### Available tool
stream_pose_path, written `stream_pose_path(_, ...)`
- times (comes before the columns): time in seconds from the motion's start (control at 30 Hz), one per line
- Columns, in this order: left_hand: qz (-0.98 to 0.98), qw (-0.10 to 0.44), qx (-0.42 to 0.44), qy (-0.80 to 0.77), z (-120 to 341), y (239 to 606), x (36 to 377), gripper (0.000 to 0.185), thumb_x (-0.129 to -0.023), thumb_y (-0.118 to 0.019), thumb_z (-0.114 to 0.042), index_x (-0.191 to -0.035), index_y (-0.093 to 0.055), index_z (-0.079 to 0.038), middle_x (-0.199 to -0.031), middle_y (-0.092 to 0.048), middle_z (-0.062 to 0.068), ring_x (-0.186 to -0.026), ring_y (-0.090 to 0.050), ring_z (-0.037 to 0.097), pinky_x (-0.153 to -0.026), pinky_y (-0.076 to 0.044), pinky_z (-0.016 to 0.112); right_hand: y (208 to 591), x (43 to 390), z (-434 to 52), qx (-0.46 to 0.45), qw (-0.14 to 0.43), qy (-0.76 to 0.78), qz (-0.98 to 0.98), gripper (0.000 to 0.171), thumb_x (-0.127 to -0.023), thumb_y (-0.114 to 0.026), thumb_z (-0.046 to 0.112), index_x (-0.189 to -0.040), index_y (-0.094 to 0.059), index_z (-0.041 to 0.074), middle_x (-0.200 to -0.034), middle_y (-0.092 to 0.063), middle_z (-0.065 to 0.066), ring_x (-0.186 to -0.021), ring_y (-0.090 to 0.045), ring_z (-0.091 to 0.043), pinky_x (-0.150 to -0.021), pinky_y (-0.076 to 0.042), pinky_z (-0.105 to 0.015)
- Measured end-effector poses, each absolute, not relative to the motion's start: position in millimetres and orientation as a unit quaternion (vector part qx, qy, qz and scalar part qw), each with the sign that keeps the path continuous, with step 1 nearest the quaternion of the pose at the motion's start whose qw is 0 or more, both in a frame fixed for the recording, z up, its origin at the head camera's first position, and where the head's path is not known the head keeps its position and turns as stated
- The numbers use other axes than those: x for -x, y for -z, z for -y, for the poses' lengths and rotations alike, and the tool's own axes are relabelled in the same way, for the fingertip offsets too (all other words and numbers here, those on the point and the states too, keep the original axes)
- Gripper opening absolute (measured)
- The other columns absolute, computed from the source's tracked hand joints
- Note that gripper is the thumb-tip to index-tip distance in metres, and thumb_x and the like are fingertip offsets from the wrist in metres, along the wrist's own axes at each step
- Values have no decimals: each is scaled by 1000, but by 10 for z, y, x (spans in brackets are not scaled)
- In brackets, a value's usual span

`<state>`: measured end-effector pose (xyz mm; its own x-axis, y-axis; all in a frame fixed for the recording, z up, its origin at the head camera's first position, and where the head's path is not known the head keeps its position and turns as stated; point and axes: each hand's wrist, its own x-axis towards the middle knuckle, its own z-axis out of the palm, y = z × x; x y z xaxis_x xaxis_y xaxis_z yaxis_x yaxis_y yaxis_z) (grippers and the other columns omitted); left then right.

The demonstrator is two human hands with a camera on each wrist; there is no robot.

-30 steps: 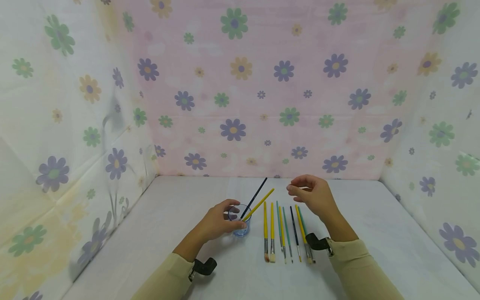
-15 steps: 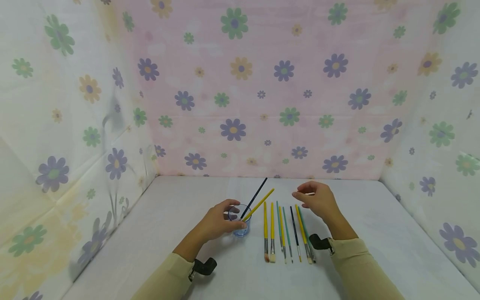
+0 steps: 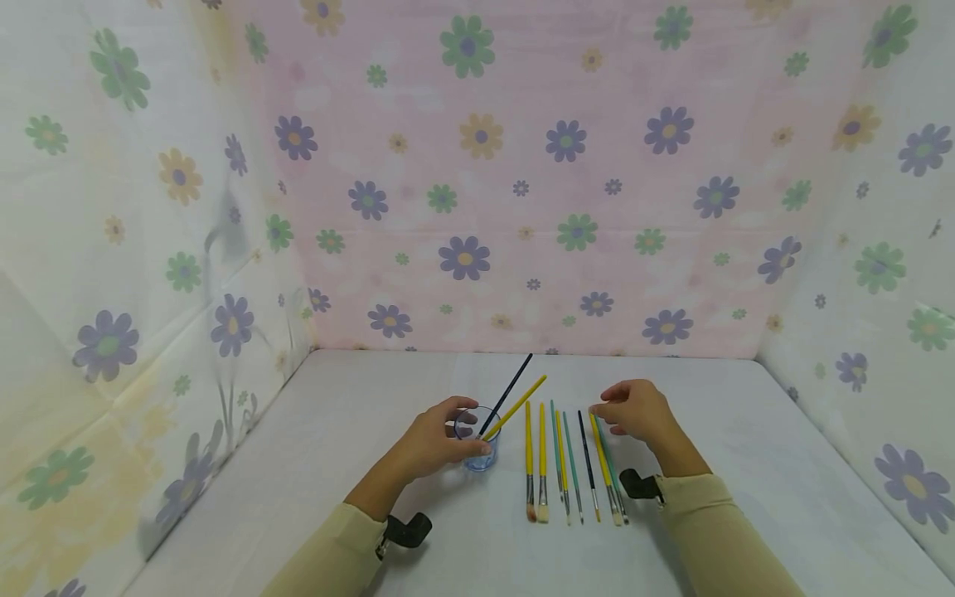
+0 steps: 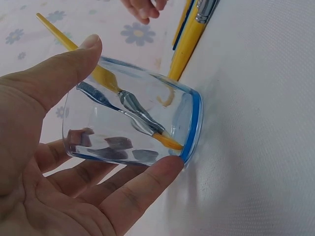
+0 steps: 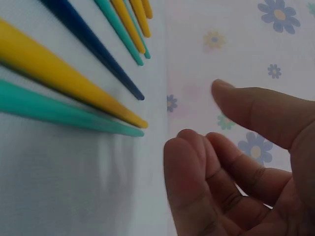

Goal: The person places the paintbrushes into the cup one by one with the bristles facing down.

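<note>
My left hand (image 3: 429,439) grips a clear glass (image 4: 195,115) with a blue base, thumb on one side and fingers on the other. Inside lean two paintbrushes, bristles down: one with a dark handle (image 3: 515,380) and one with a yellow handle (image 3: 528,393). My right hand (image 3: 643,413) hovers by the handle ends of the brushes on the right of a row. In the right wrist view its thumb and fingers are apart, holding nothing. Nearest to it lie a teal-handled brush (image 5: 88,120) and a yellow-handled brush (image 5: 74,83).
Several paintbrushes lie side by side on the white table (image 3: 358,390), bristles toward me, including a yellow one (image 3: 529,439) and a dark one (image 3: 586,448). Behind the table hangs a flowered pink cloth (image 3: 507,224); flowered white cloths flank both sides.
My right hand has come down and slightly right, nearer to the handle ends of the row's right-hand brushes. My left hand and the glass have stayed put.
</note>
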<state>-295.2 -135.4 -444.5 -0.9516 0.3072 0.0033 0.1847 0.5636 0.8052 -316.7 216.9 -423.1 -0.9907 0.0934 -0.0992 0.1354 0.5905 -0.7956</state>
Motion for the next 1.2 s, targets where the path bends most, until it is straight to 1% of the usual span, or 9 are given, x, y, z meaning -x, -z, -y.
stream_pose_path(0.23,-880,70,-139,-449,1351,4425,2933,81,-78,-90,-47,-146,-54,-24,-136,-67,5,-120,-66,27,-98,-57,53,4270,3180,-2181,-93,65,408,-906,41,-89,-82,23,-116,-67,-3,-102,-70,-17,-79,-71,-22,-67,-62,-32)
stream_pose_path(0.47,-878,73,-139,-452,1350,4418,2929,81,-78,-90,-46,-147,-53,-24,-136,-67,6,-121,-66,28,-94,-60,48,4345,3200,-2190,-98,81,371,-920,36,-85,-85,23,-107,-69,-1,-86,-69,-12,-70,-66,-19,-61,-57,-28)
stream_pose_path(0.73,-879,72,-142,-450,1353,4424,2935,82,-78,-90,-46,-147,-53,-24,-136,-67,5,-120,-66,27,-94,-59,48,4366,3198,-2173,-88,96,364,-922,36,-83,-87,20,-103,-67,-1,-83,-69,-12,-67,-68,-20,-60,-58,-29)
stream_pose_path(1.07,-882,70,-139,-445,1349,4432,2936,82,-78,-90,-47,-147,-53,-25,-136,-67,4,-121,-66,27,-97,-57,52,4380,3178,-2148,-79,96,363,-924,26,-82,-86,13,-97,-70,-1,-81,-69,-11,-66,-67,-19,-59,-59,-29)
stream_pose_path(1.2,-882,69,-139,-444,1348,4434,2936,81,-78,-90,-47,-147,-53,-25,-136,-67,5,-121,-66,27,-98,-57,53,4405,3194,-2144,-75,96,365,-923,25,-82,-87,11,-95,-69,-1,-81,-69,-11,-66,-68,-19,-59,-59,-29)
